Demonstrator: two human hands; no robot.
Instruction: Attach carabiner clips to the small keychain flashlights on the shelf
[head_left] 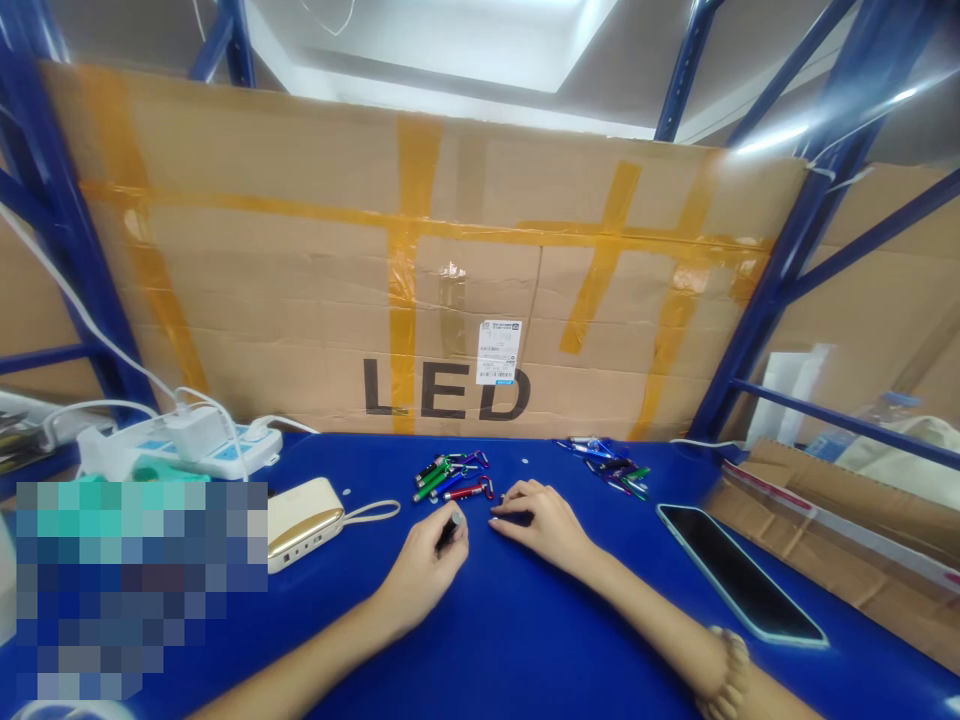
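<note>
My left hand (pixel 427 560) is closed around a small black flashlight (pixel 451 526), its silver round end pointing up; the rest is hidden in the fist. To its right, my right hand (pixel 546 522) hovers low over the blue table with thumb and fingers curved and apart. A dark speck shows at its fingertips, too small to name. Just beyond both hands lies a pile of small keychain flashlights (pixel 435 484) in green, black, blue and red, with carabiner clips. Farther right is a second heap of coloured clips and small metal pieces (pixel 616 468).
A cream power bank (pixel 304 522) with a strap lies left, near a white power strip (pixel 251 450) with cables. A phone (pixel 739 570) lies right, beside a cardboard box (pixel 847 540). A large cardboard panel (pixel 315 300) and blue rack posts close off the back of the blue table (pixel 510 640).
</note>
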